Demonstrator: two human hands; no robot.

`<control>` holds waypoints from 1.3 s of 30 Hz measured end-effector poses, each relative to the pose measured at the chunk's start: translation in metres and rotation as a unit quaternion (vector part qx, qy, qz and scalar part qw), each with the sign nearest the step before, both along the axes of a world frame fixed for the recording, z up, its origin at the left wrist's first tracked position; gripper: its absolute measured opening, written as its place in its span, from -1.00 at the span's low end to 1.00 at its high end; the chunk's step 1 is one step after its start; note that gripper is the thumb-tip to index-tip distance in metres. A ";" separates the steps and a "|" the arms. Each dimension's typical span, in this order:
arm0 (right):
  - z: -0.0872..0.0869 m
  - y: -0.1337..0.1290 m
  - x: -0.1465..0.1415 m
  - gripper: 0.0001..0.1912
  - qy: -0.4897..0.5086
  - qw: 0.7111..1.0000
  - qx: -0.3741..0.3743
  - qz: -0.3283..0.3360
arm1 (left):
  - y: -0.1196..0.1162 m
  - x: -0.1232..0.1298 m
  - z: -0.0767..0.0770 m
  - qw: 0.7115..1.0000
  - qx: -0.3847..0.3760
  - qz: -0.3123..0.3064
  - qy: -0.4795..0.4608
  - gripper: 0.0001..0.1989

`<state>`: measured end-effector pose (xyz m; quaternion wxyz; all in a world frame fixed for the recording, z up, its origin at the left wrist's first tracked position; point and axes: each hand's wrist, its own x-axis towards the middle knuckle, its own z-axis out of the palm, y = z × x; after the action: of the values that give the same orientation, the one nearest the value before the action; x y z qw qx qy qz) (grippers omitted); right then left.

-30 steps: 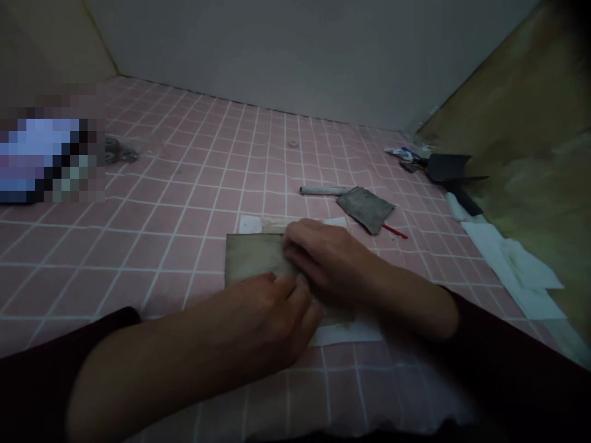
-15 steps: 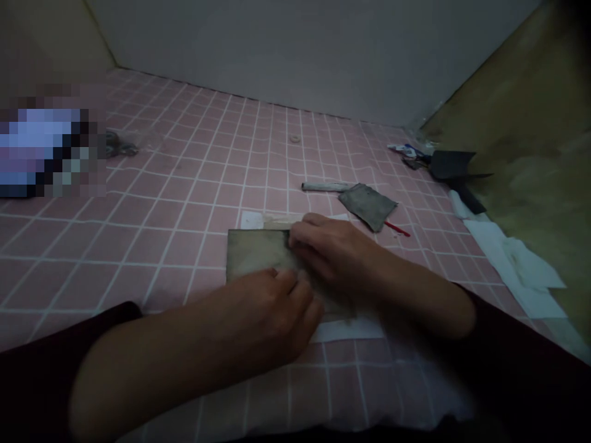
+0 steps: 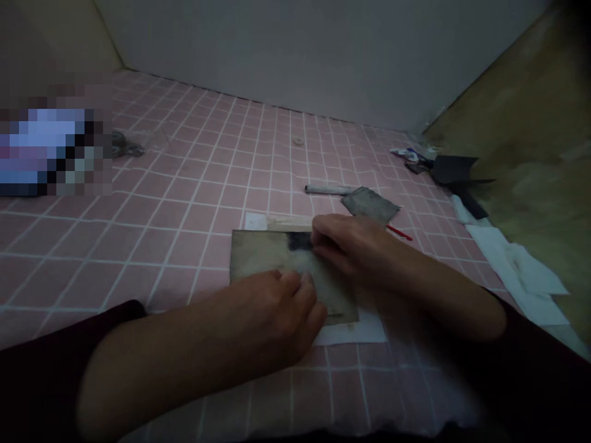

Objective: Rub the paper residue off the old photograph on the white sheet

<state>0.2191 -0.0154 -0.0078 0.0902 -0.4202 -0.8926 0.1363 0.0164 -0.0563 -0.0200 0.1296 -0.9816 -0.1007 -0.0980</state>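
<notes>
A greyish-beige rectangular sheet [image 3: 258,252] with darkened edges lies flat over white paper [image 3: 355,333], which shows past its near and far edges. My left hand [image 3: 286,314] rests on the sheet's near part with its fingers curled; whatever they grip is hidden. Near the far edge, my right hand [image 3: 344,243] has its fingers pinched together just right of a black patch [image 3: 299,240] on the sheet. Anything between those fingertips is too small or covered to make out.
Beyond my right hand lie a ragged grey piece [image 3: 372,206], a pale tube-like roll [image 3: 325,189] and a thin red stick [image 3: 399,232]. Along the right wall are black pieces [image 3: 457,171] and white papers [image 3: 519,264]. A small ring [image 3: 298,141] sits farther back on the pink checked cloth [image 3: 184,160].
My right hand has moved right along the sheet's far edge, and the black patch now shows beside it. My left hand stays in nearly the same place.
</notes>
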 end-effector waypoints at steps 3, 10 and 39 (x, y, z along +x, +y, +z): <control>-0.003 -0.002 -0.005 -0.88 0.012 1.000 -0.002 0.010 | 0.000 -0.001 -0.001 1.000 0.002 0.003 0.003 -0.87; -0.001 -0.004 -0.006 -0.87 0.001 1.000 -0.014 0.023 | 0.000 -0.001 0.000 1.000 -0.001 0.006 0.002 -0.83; -0.002 -0.004 -0.007 -0.90 0.023 1.000 -0.015 0.006 | 0.000 0.000 -0.001 1.000 -0.010 0.003 -0.002 -0.84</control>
<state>0.2119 -0.0195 -0.0103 0.1036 -0.4133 -0.8905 0.1597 0.0162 -0.0564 -0.0206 0.1200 -0.9823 -0.1050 -0.0987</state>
